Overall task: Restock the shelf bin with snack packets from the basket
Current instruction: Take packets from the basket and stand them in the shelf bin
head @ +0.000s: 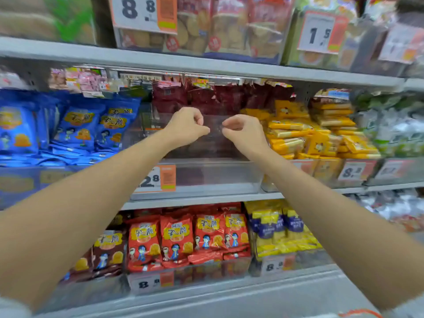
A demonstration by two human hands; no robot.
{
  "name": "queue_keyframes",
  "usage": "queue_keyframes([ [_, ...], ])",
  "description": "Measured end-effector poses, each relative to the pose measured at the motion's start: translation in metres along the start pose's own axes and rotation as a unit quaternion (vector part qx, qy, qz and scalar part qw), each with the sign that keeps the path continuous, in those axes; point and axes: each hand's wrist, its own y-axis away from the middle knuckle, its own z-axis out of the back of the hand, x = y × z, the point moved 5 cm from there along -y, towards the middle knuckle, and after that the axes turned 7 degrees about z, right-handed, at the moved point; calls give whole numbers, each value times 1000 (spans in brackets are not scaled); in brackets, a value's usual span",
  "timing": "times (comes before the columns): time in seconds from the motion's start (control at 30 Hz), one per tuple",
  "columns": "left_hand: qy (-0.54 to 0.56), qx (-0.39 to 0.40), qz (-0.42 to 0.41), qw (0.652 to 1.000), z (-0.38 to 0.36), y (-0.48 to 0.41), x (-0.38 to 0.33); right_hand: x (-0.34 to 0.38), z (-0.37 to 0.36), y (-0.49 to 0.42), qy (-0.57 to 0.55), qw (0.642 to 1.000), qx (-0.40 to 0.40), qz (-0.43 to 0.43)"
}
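A clear plastic shelf bin (218,177) sits on the middle shelf, with a "2.8" price tag (158,179) on its front. Dark red snack packets (206,97) stand at its back, and the front part looks mostly hollow. Both my arms reach over the bin's front wall. My left hand (187,126) and my right hand (243,131) hover side by side inside it, fingers curled and fingertips pointing at each other. I see nothing plainly held in either hand. An orange rim (360,314), perhaps the basket, shows at the bottom right edge.
Blue packets (80,127) fill the bin to the left and yellow packets (316,131) the bin to the right. Red packets (183,237) sit on the shelf below. The upper shelf's edge (206,65) runs just above my hands.
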Motion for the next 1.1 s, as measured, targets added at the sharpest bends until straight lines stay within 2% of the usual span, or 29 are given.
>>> queue_keyframes([
  [0.1,-7,49,-19,999,-34,48,-33,-3,36,53,21,1000,-21,3],
  [0.23,-27,131,-30,991,-103,107,-51,-47,63,134,27,998,-2,-50],
  [0.4,-55,257,13,965,-226,174,-25,-149,69,259,10,973,82,-216],
  [0.47,-45,317,36,947,-276,204,-9,-192,70,316,-2,947,125,-294],
  [0.57,-7,414,95,905,-347,251,19,-241,67,401,-15,886,234,-399],
  [0.7,31,481,206,851,-428,304,67,-300,63,488,28,816,296,-497],
  [0.83,75,502,321,800,-470,346,104,-349,49,550,130,755,385,-514],
  [0.97,139,468,431,759,-483,366,134,-378,21,623,177,695,493,-493],
  [1.1,157,443,468,748,-483,363,149,-397,10,680,245,687,503,-464],
])
